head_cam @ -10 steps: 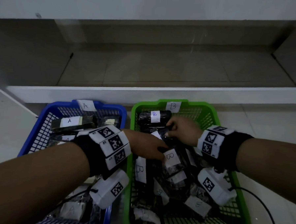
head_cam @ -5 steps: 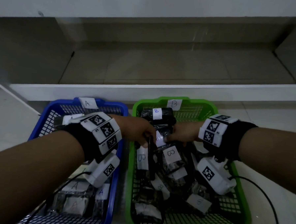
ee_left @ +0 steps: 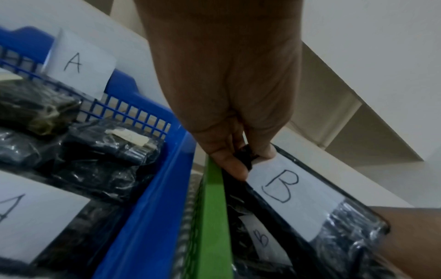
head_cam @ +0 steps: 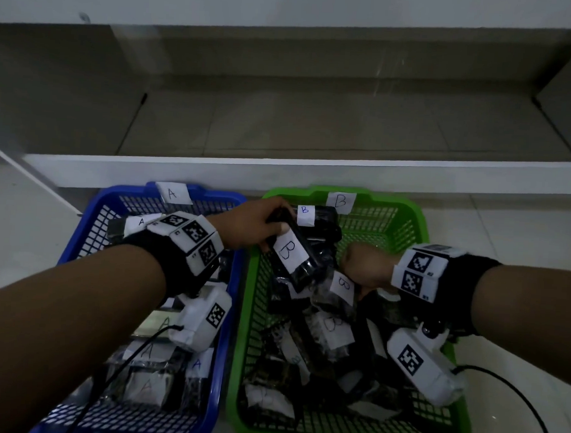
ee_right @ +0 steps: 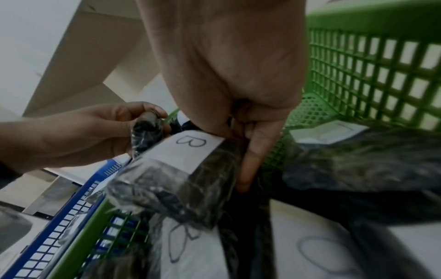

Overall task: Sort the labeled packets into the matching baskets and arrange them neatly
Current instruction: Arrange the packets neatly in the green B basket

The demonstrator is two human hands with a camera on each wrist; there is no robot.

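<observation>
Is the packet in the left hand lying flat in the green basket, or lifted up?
Lifted and tilted. The left hand pinches the top end of the B packet, whose lower end slopes down onto the pile in the green basket.

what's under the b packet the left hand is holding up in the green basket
Under the lifted B packet, gripped by the left hand, lie more dark B-labelled packets in the green basket. The basket floor below them is covered.
</observation>
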